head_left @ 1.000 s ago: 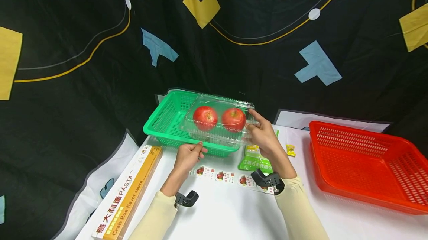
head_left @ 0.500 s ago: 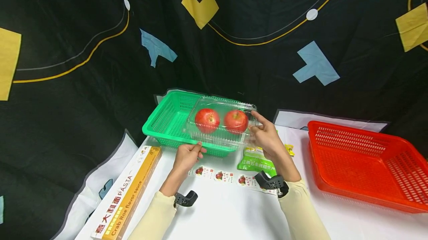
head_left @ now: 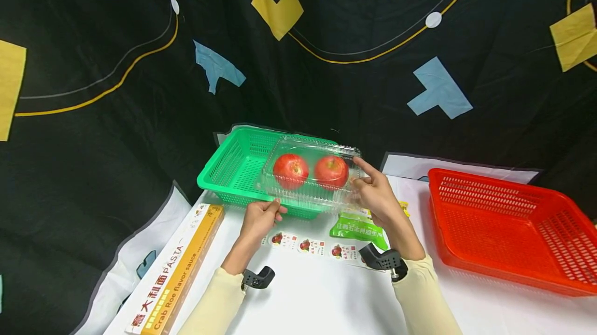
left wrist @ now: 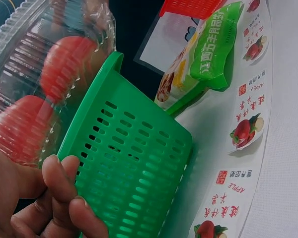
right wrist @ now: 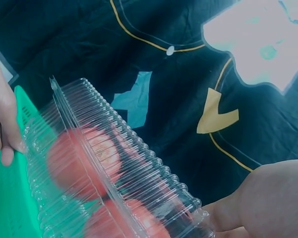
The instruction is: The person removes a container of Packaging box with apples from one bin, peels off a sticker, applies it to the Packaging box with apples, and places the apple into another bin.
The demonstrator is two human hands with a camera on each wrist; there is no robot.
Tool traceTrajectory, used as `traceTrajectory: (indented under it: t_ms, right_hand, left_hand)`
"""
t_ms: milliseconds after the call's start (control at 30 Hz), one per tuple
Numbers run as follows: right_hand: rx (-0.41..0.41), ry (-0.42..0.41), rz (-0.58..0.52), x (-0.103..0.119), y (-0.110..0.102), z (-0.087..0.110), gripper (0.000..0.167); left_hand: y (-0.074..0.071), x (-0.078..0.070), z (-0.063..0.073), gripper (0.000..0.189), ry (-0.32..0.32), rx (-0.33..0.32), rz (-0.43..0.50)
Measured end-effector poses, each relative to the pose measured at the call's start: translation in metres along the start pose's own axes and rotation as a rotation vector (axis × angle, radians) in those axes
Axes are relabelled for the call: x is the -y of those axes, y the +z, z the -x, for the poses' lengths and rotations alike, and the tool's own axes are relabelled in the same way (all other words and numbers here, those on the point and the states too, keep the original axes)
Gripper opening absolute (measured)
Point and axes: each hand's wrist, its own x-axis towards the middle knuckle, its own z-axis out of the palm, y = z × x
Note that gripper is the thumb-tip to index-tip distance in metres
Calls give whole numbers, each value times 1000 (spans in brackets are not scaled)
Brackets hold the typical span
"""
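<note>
Left hand [head_left: 261, 219]: pinches the green basket [head_left: 233, 198] at its 6 o'clock rim
Right hand [head_left: 377, 195]: pinches the clear box [head_left: 311, 169] at its 3 o'clock end
Apples [head_left: 331, 171]: two, inside the box, over the basket
Packet [head_left: 356, 227]: on the surface [head_left: 317, 298], box's 5 o'clock
Pasta box [head_left: 174, 273]: basket's 7 o'clock
Red basket [head_left: 485, 226]: well apart, 3 o'clock

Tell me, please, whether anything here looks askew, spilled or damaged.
Nothing looks spilled or damaged. Only the clear box with two apples looks off-centre: in the head view its right end reaches past the green basket. The right hand holds that end, so it seems to be handling rather than a mishap.
</note>
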Motion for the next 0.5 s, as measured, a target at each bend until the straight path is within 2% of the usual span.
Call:
traceTrajectory:
  t_ms: [500]
  right_hand:
    - [-21,-10,-13,-3,-8,10,58]
  left_hand:
    - [0,0,1,35,-3,5,12]
